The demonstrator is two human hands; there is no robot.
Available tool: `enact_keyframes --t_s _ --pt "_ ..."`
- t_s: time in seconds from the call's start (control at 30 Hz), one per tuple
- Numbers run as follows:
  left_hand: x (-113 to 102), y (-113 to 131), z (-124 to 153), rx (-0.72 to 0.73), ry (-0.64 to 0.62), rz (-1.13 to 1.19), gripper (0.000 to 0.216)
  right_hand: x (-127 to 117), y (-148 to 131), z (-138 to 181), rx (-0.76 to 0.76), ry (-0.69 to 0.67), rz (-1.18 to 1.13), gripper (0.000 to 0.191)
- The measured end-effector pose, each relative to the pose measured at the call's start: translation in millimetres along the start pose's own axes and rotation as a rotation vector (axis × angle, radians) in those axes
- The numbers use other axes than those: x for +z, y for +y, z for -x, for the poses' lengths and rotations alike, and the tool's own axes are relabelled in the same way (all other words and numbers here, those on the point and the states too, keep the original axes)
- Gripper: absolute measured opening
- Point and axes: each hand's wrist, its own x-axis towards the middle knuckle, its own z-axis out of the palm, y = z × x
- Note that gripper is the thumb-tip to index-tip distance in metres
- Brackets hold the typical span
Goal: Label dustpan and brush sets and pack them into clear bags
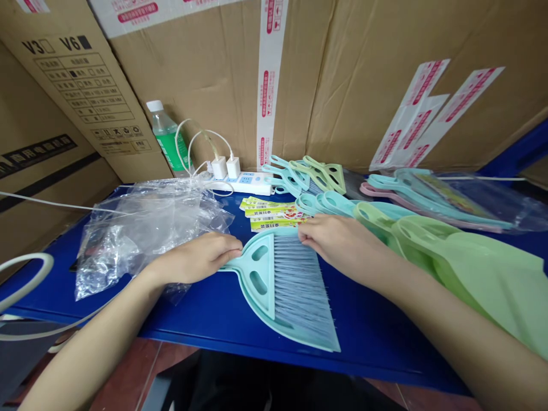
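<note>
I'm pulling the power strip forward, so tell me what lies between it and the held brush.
In the head view, overlapping yellow-green labels lie between the power strip and the brush.

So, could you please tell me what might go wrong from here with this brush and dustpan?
The near corner of the dustpan lies close to the front edge of the table, so it could slip off if the left hand loosens. The right hand, by the far end of the bristles, might bend them. The labels beyond might get nudged.
</note>
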Motion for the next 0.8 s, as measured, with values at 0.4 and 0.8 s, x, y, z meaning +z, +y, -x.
enact_keyframes --t_s 0.4,0.8 --pt "-5.4 1.3 1.5 0.000 -0.003 -0.025 0.034 1.8 0.8 -1.8 -0.038 0.012 0.029 0.026" --pt "-6.3 -2.1 3.1 -0.033 -0.002 -0.110 0.035 4.5 3.4 0.0 -0.105 0.055 0.038 0.027"
